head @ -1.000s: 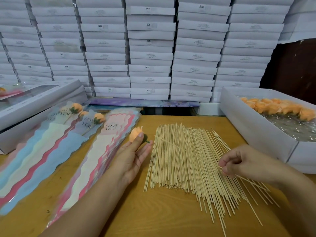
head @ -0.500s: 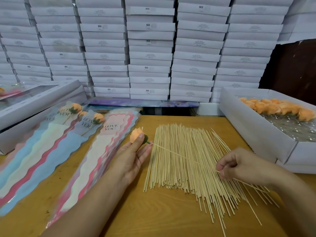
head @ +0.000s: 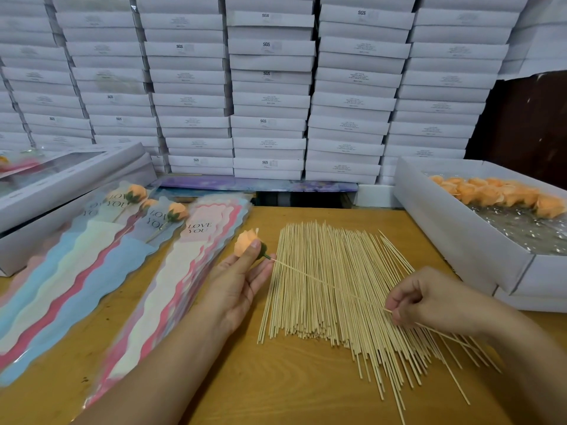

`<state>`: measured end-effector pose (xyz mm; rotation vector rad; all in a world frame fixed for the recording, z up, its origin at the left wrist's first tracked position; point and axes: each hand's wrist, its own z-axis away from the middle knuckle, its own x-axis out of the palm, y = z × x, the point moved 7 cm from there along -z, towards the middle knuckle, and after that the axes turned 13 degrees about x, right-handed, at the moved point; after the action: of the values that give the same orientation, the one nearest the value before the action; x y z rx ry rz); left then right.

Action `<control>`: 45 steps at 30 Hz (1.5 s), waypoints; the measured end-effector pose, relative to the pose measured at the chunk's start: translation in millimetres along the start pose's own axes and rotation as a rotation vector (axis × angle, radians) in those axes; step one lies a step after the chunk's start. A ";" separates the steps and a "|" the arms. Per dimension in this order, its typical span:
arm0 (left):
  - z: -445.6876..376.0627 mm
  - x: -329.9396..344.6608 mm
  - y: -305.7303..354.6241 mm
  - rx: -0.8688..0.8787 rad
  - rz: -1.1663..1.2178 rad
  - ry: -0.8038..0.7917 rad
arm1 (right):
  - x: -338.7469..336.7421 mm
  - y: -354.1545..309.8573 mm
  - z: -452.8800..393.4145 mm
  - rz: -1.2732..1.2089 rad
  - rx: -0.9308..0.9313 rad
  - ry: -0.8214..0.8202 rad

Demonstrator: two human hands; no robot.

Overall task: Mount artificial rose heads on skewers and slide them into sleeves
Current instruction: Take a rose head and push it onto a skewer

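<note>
Left hand (head: 237, 283) pinches the rose head (head: 246, 242) beside the sleeves (head: 196, 271); right hand (head: 429, 302) grips the skewer (head: 322, 283), tip at its base. Few sleeved roses (head: 176, 211) far left; many heads (head: 503, 196) wait.

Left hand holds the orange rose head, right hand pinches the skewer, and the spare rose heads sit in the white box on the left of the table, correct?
Not quite: the head view shows the spare orange rose heads in the open white cardboard box on the right. The rest holds: left hand, orange rose head, right hand, thin wooden skewer.

Bright, even light; perhaps edge-warped.
</note>
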<state>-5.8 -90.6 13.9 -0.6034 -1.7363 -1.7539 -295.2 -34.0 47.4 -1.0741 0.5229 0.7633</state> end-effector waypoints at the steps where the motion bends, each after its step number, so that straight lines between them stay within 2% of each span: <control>1: 0.0 -0.2 -0.4 0.005 -0.007 0.001 | 0.1 -0.4 0.2 -0.003 -0.001 0.006; 15: 1.9 -0.5 -1.1 0.009 -0.002 0.016 | 5.2 -12.0 4.4 -0.040 -0.031 0.055; 26: -1.6 -3.1 2.3 0.026 0.068 0.069 | 9.3 -20.9 -0.7 -0.082 -0.073 0.176; 33: -5.0 -7.9 0.6 0.030 0.067 0.075 | 13.0 -21.7 -3.6 0.065 -0.144 0.286; 45: -6.7 -8.7 0.2 0.039 0.076 0.076 | 23.7 -21.5 -7.8 0.165 -0.168 0.258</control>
<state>1.2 -96.4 7.8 -0.5708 -1.6706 -1.6653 -263.6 -40.0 39.9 -1.3070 0.7848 0.8287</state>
